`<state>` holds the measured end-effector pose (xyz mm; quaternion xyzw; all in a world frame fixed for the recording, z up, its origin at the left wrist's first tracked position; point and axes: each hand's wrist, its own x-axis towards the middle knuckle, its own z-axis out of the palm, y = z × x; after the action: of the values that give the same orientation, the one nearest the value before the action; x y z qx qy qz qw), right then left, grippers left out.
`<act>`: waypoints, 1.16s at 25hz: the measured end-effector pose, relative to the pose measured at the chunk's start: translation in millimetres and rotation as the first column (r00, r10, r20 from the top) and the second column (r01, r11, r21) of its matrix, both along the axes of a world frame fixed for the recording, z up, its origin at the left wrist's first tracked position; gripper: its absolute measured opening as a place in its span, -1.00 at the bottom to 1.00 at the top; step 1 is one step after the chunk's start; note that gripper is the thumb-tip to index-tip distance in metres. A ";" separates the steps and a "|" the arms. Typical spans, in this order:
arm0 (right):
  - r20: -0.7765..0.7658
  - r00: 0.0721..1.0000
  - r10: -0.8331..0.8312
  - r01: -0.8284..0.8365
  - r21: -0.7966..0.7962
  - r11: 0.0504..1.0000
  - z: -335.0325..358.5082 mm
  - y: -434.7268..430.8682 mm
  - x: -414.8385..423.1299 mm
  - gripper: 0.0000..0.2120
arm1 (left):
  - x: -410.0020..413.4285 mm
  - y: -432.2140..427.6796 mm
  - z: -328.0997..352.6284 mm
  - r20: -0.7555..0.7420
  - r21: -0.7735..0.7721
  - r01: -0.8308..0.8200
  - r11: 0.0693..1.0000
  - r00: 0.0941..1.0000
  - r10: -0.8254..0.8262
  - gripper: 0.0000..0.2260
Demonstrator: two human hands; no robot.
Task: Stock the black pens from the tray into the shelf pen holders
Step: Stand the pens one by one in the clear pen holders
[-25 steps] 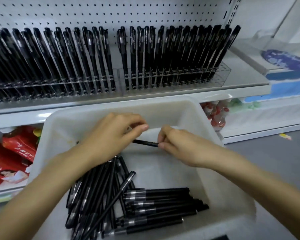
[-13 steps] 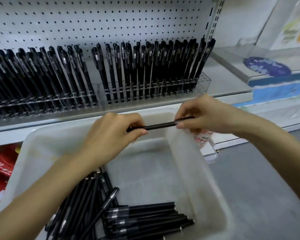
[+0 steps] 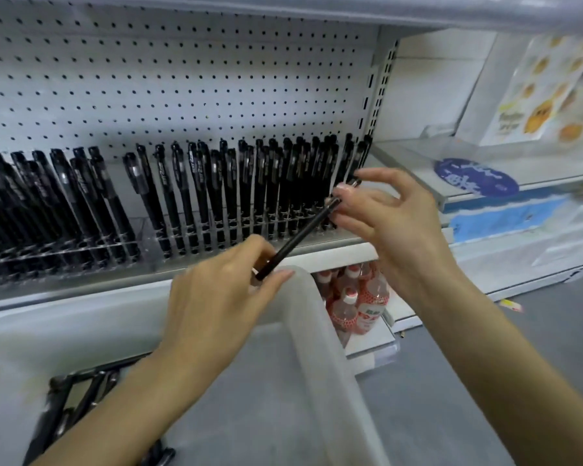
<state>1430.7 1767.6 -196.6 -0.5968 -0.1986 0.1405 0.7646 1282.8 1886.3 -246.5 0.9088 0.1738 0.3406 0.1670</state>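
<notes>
Black pen (image 3: 300, 235) slants near-left to far-right, pinched low by the left hand (image 3: 223, 297) and high by the right hand (image 3: 394, 223), beside the pen holder (image 3: 196, 242).

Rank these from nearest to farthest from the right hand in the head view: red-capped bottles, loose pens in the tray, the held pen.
1. Held black pen: pinched by fingers of the right hand, lower end in the left hand.
2. Red-capped bottles: directly below that hand.
3. Loose pens: in the tray, far to the lower left.
</notes>
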 end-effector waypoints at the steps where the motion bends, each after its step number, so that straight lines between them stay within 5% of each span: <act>1: 0.102 0.992 -0.069 0.066 0.035 0.997 8.1 -3.0 9.2 -0.75 | -0.3 2.6 2.3 -0.013 0.049 -0.003 0.999 1.000 0.004 -0.80; 4: 0.415 0.872 -0.259 0.256 0.065 0.965 32.1 -17.5 47.1 -0.74 | -4.6 19.8 0.4 -0.097 0.083 -0.055 0.995 0.993 0.063 -0.66; 9: 0.589 0.773 -0.234 0.299 -0.014 0.954 32.8 -24.5 90.4 -0.72 | -12.8 39.6 -20.4 -0.247 0.019 -0.097 0.995 0.964 0.098 -0.50; 29: 0.643 0.756 0.124 0.188 -0.394 0.900 15.7 4.0 114.6 -0.77 | -18.1 43.4 -38.9 -0.306 0.118 0.028 0.993 0.952 0.010 -0.52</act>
<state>1545.3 1771.6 -180.9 -0.7663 -0.4057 -0.0493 0.4958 1264.7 1929.6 -285.5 0.9598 0.1723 0.2051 0.0843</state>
